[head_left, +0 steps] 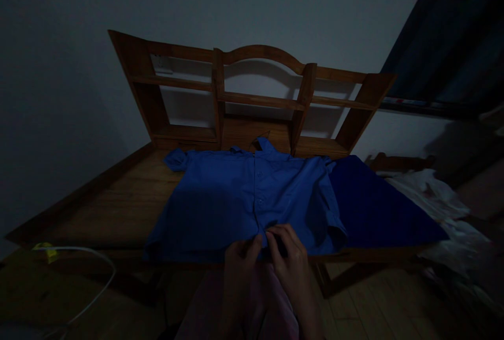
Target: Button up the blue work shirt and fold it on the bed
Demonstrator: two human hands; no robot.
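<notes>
A blue button-up shirt lies spread front side up on the wooden desk, its collar toward the shelf. The button strip runs down its middle, with several buttons showing. At the lower part of that strip, my left hand pinches the left edge of the shirt front between thumb and finger. Just beside it, my right hand has its thumb and index finger closed on the other edge. Both hands nearly touch. Whether a button sits between the fingers is too dark to make out.
A wooden shelf unit stands along the back of the desk. Dark blue cloth lies right of the shirt. White plastic bags sit farther right. A white cable loops at the lower left near a yellow item.
</notes>
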